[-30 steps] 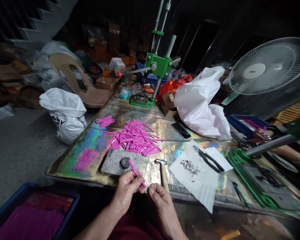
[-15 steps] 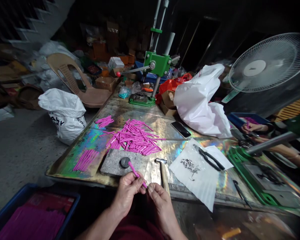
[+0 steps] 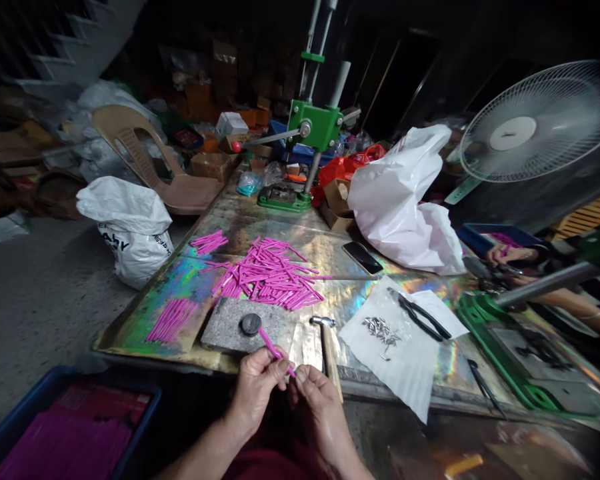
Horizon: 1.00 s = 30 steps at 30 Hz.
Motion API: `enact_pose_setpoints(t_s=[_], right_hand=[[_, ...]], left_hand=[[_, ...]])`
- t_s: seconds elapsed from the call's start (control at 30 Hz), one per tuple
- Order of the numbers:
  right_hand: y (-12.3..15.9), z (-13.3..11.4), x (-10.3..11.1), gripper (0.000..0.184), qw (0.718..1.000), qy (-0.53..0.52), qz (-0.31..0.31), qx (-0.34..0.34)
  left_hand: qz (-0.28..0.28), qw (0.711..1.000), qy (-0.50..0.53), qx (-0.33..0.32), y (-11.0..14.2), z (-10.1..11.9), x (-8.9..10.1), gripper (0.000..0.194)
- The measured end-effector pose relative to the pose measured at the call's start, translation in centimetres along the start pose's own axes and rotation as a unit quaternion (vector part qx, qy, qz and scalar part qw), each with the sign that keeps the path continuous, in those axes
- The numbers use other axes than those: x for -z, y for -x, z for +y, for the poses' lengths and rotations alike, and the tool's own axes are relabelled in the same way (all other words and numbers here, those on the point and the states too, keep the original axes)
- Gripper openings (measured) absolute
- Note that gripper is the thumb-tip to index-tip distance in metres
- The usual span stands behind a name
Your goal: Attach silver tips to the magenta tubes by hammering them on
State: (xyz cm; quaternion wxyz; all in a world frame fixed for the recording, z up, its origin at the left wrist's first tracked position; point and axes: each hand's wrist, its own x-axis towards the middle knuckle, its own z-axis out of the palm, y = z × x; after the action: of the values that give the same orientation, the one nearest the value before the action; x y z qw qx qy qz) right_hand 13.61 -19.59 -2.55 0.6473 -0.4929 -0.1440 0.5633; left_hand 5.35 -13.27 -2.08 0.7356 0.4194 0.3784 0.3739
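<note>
My left hand (image 3: 260,380) pinches a thin, slightly bent pink tube (image 3: 267,341) around its middle. Its far end reaches over a grey stone block (image 3: 223,337), close to a dark round metal piece (image 3: 251,325) there. At the tube's near end, the thumb and fingers of my right hand (image 3: 317,400) are closed; whether they also hold a small part is hidden. A hammer (image 3: 330,350) lies just beyond my right hand. Past the block is a loose heap of similar pink tubes (image 3: 270,273), with a neat row of tubes (image 3: 173,320) to its left.
To the right, a white sheet (image 3: 405,373) carries small metal pieces (image 3: 380,330) and black-handled pliers (image 3: 425,319). A phone (image 3: 363,257), white bag (image 3: 405,200) and green press (image 3: 315,127) stand farther back. A blue crate (image 3: 147,407) sits lower left. A co-worker's hand (image 3: 513,255) is at right.
Both hands stay almost in place on the pink tube, with only slight finger movement. The co-worker's hand at the right has shifted a little.
</note>
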Motion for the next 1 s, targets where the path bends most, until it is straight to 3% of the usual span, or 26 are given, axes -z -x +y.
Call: enact_pose_setpoints(t_s=[0.37, 0.53, 0.7, 0.8, 1.0], right_hand=[[-1.2, 0.8, 0.5, 0.033, 0.998, 0.054, -0.03, 0.016], [-1.1, 0.3, 0.5, 0.032, 0.993, 0.105, -0.051, 0.024], [-1.1, -1.2, 1.5, 0.035, 0.982, 0.179, 0.006, 0.057], [-1.0, -1.6, 2.6, 0.037, 0.968, 0.237, 0.038, 0.077], [-0.5, -1.7, 5.1, 0.032, 0.943, 0.304, 0.085, 0.104]], left_hand=[[0.021, 0.999, -0.022, -0.018, -0.1, 0.5, 0.5, 0.023], [0.026, 0.999, -0.001, -0.021, -0.6, 1.5, 2.1, 0.021], [0.124, 0.984, -0.06, -0.114, -3.0, 3.7, 4.8, 0.014], [0.139, 0.973, -0.093, -0.159, -4.3, 4.1, 5.7, 0.012], [0.143, 0.965, -0.12, -0.186, -5.1, 3.1, 6.0, 0.009]])
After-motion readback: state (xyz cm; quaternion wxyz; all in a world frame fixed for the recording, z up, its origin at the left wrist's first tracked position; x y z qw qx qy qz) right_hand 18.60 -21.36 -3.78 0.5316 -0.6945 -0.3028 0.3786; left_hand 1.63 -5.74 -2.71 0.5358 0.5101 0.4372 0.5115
